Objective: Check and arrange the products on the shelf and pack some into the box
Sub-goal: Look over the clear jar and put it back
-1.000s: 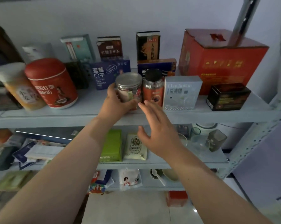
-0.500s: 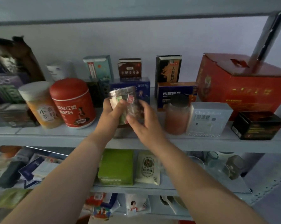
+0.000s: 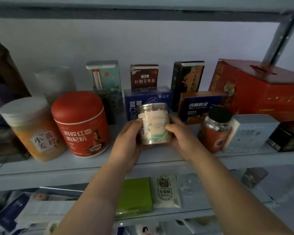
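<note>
Standing upright, label facing near, the jar (image 3: 154,123) is clamped between left hand (image 3: 127,138) and right hand (image 3: 180,134) over the shelf (image 3: 92,167), right of the red tub (image 3: 82,124); earlier only the left held it

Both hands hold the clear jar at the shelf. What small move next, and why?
Probably set the clear jar down upright in the gap between the red canister and the black-lidded jar: left hand and right hand grip its sides, label facing the camera.

Clear jar (image 3: 154,123) between both hands
</note>
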